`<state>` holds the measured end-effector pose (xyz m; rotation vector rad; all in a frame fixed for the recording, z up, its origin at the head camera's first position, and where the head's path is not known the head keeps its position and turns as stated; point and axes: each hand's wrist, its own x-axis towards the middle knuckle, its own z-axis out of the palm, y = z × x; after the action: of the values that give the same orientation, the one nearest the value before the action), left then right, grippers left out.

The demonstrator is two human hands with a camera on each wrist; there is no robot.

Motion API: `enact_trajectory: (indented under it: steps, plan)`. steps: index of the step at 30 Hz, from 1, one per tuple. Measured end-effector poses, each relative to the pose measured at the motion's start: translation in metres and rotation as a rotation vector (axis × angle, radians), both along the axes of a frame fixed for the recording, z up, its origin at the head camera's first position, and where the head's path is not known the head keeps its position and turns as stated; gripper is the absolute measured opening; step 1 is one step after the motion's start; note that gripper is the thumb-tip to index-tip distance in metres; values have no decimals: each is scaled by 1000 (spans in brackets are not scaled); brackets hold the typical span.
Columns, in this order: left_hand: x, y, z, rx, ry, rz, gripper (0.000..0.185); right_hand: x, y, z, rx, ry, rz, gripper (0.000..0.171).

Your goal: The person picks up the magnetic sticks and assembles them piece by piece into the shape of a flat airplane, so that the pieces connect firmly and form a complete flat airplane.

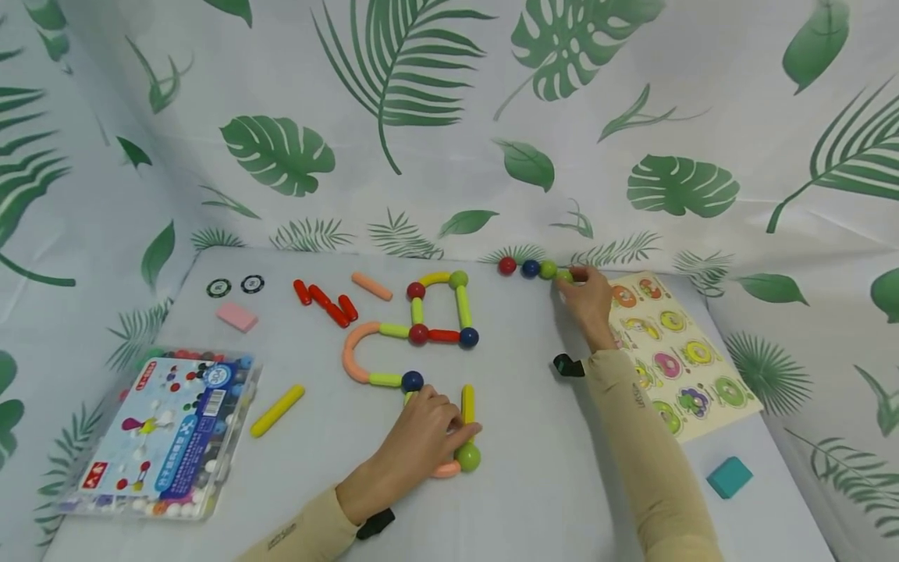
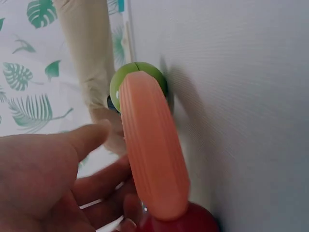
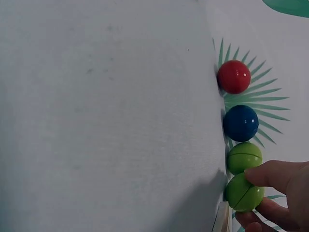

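Plastic, smooth and rigid by the look of it, the chain of rods and balls (image 1: 421,336) mid-table will probably pull apart at its joints, so your left hand (image 1: 421,441) does well to curl round the peach rod (image 2: 152,150) beside the green ball (image 2: 137,77) at the near end. Your right hand (image 1: 588,300) pinches the last green ball (image 3: 244,192) of the four in a row at the back edge; take these light, slippery balls across their middle.

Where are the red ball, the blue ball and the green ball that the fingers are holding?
red ball (image 3: 233,77), right wrist view, its middle.
blue ball (image 3: 240,123), right wrist view, its middle.
green ball (image 3: 242,194), right wrist view, its bare left half.
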<state>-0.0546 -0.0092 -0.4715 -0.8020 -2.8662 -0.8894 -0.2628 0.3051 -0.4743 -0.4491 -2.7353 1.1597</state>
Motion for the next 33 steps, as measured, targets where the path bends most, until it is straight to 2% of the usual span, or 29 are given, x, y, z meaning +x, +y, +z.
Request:
enact_trajectory:
  steps: [6,10,14,20,27,33]
  plan:
    - [-4,6,1,-23,-109,47,42,16,-4,-1,30,-9,24,42]
    - [-6,7,0,-16,-133,58,46,38,-18,-5,54,27,82,40]
    - [-7,9,0,-17,-142,58,51,65,-35,-8,56,31,152,38]
    - [-6,12,-2,-13,-146,40,49,101,-61,-10,80,16,263,36]
    - [-4,13,-1,-36,-102,48,52,128,-86,-8,39,-30,377,33]
    - [-2,13,0,-22,-105,51,52,143,-96,-8,-9,-62,449,31]
